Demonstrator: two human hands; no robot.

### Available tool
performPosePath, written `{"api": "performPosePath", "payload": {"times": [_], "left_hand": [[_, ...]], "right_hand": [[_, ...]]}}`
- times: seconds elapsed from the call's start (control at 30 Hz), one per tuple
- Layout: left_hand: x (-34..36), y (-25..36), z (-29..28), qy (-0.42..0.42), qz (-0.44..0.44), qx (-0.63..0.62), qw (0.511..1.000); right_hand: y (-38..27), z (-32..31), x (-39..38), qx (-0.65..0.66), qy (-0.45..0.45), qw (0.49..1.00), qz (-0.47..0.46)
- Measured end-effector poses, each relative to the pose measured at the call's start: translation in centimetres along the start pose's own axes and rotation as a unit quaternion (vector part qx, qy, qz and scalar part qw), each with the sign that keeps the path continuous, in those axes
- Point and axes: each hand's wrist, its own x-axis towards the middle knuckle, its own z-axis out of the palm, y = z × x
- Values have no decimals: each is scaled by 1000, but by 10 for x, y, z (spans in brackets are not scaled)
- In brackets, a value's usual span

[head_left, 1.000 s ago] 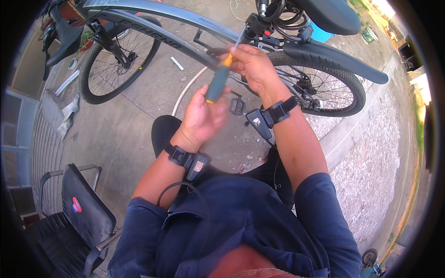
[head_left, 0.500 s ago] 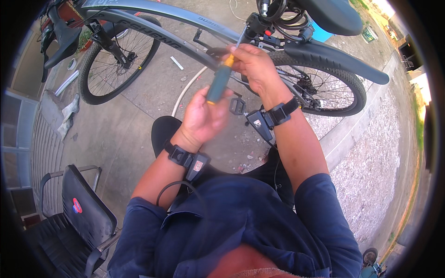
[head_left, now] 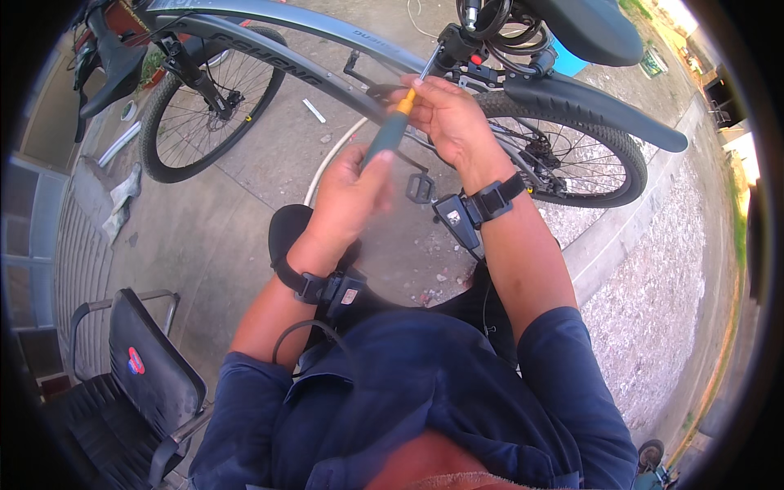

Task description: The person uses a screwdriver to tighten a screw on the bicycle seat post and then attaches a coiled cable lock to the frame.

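A screwdriver [head_left: 387, 137] with a green and yellow handle slants up and away toward a black clamp [head_left: 450, 47] below the bicycle saddle [head_left: 584, 28]. My left hand [head_left: 347, 194] is closed round the lower end of its handle, slightly blurred. Higher up, my right hand [head_left: 454, 118] pinches the metal shaft just above the yellow collar. The shaft's tip reaches the clamp's edge; whether it sits in a screw I cannot tell. Behind my hands runs the grey bicycle frame [head_left: 269, 61], and a pedal [head_left: 420, 189] hangs below my right hand.
The rear wheel [head_left: 629, 167] and black mudguard [head_left: 596, 110] stand at the right, the front wheel [head_left: 155, 155] at the left. A coiled cable [head_left: 514, 37] hangs under the saddle. A pale hose [head_left: 327, 159] crosses the ground. A black chair [head_left: 155, 359] stands near left.
My left hand has turned over on the screwdriver handle, from palm-up with loosened fingers to wrapped round it with the back showing. My right hand has stayed on the shaft.
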Motion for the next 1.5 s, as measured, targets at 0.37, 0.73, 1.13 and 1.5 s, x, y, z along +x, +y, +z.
{"api": "performPosePath", "payload": {"times": [0.37,0.73,1.13,1.5], "left_hand": [[-2,4,-3,-113,-139,-350,920],[0,7,-3,-95,-149,-325,929],[-1,5,-4,-70,-132,-253,956],[-2,6,1,-50,-58,-136,988]], "right_hand": [[-1,-1,-2,7,-2,1000,2],[1,-1,-1,31,8,999,-9],[-2,-2,-2,43,4,999,3],[-1,-3,-2,47,-5,999,0]]}}
